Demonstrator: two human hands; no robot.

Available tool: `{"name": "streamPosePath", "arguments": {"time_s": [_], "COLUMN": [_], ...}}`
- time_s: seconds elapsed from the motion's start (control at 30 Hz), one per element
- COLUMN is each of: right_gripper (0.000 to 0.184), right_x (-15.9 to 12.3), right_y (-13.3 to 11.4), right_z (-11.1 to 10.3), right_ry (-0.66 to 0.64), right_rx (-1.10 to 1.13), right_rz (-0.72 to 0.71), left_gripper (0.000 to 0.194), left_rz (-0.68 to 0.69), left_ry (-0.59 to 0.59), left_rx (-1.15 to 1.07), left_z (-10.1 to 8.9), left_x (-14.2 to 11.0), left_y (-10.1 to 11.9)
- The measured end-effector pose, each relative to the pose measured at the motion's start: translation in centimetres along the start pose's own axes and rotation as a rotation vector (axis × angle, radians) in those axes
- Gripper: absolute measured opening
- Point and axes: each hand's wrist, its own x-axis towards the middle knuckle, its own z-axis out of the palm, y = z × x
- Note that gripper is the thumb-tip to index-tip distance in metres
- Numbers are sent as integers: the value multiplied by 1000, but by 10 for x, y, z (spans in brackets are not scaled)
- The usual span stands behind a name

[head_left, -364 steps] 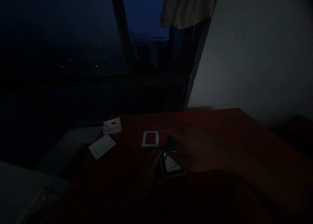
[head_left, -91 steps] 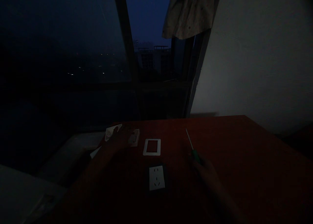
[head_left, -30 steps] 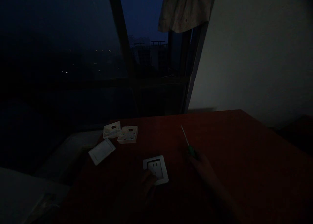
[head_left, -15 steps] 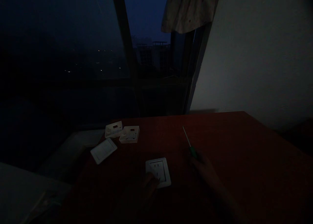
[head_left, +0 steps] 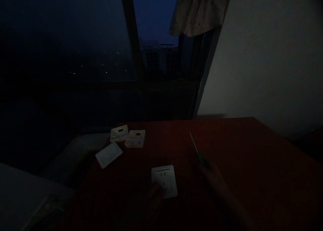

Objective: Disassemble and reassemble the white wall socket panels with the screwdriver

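The scene is very dark. A white wall socket plate (head_left: 164, 181) lies on the red-brown table (head_left: 239, 146), with a white frame fitted around its face. My left hand (head_left: 155, 192) rests on the plate's near left corner, its fingers barely visible. My right hand (head_left: 213, 177) is closed round the green handle of a screwdriver (head_left: 196, 149), whose thin shaft points away from me over the table.
Three more white socket parts lie at the table's far left: a back box (head_left: 119, 133), another box (head_left: 135, 138) and a flat cover plate (head_left: 108, 154). A dark window, a hanging cloth (head_left: 196, 10) and a pale wall stand behind.
Since three seconds ago the white frame has gone onto the socket plate, and my left hand has come from the far-left parts to it. The right hand stays put with the screwdriver.
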Motion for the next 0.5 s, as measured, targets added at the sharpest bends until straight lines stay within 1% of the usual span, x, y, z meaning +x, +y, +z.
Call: {"name": "streamPosePath", "arguments": {"time_s": [0.1,0.2,0.4,0.5], "right_gripper": [43,45,42,40], "right_x": [0,1,3,3], "right_y": [1,3,8,8], "right_z": [1,1,-1,0], "right_ry": [7,1,34,66], "right_rx": [-1,-24,-54,-113], "right_rz": [42,46,-5,-81], "left_gripper": [24,24,24,26], "left_rz": [-5,-11,-45,-69], "left_ry": [7,13,56,85], "left_rx": [-11,-21,-35,-46], "left_z": [0,-2,-7,-8], "left_x": [-1,0,7,12], "left_y": [1,0,-5,-7]}}
